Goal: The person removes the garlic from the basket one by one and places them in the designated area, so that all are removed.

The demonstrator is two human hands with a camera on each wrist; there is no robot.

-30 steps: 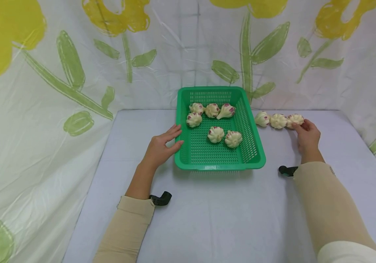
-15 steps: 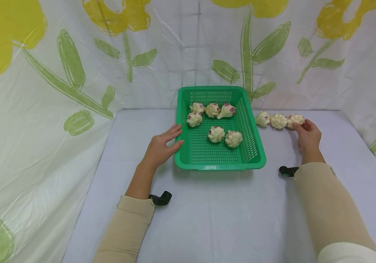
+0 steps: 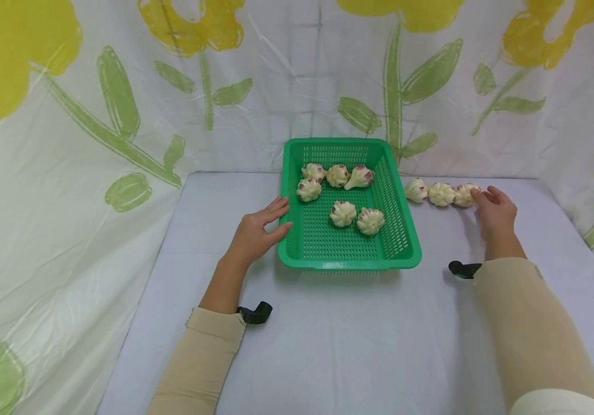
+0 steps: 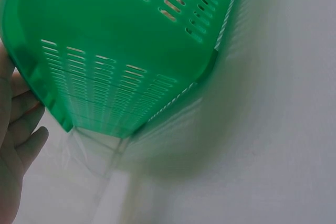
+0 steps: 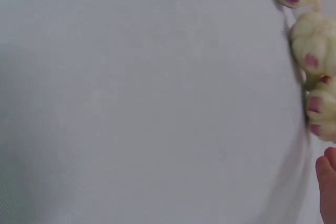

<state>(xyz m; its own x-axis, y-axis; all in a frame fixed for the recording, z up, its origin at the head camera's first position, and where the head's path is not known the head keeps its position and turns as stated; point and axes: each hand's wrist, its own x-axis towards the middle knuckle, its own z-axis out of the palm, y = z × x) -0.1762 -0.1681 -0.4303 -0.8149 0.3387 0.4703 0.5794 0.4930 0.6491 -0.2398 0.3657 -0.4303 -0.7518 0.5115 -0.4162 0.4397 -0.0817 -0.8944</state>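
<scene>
The rightmost cream-and-purple garlic bulb (image 3: 463,196) is lying on the white tabletop (image 3: 359,340) just beside the right hand (image 3: 499,214), grip parted and empty, while the straight-fingered left hand (image 3: 250,235) is touching the green plastic basket (image 3: 349,264).

no readable text; marking (image 3: 334,265) on basket (image 3: 323,245) illegible
</scene>
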